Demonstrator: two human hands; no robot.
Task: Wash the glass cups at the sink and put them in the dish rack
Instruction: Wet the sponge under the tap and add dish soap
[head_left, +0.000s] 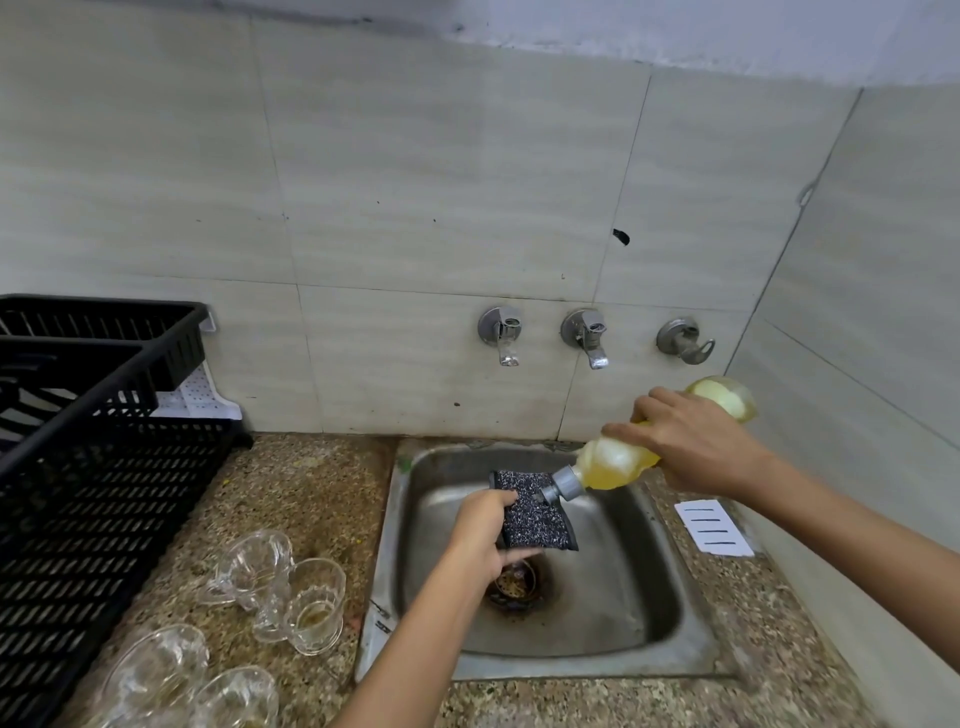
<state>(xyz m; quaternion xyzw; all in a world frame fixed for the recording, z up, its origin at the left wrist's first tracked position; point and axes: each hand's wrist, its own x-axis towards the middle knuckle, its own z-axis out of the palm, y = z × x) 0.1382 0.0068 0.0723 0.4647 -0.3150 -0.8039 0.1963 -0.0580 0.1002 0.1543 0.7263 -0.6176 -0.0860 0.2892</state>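
My left hand (480, 535) grips the dark scrub pad (535, 514) face-up over the sink (649, 597), so drips fall into the basin. My right hand (696, 447) clasps the yellow soap bottle (618, 462), tipped nozzle-down at the pad, I judge to dose it. The glass cups (291, 592) sit on the counter (301, 493) left of the sink, near my left forearm, beside the black dish rack (104, 493).
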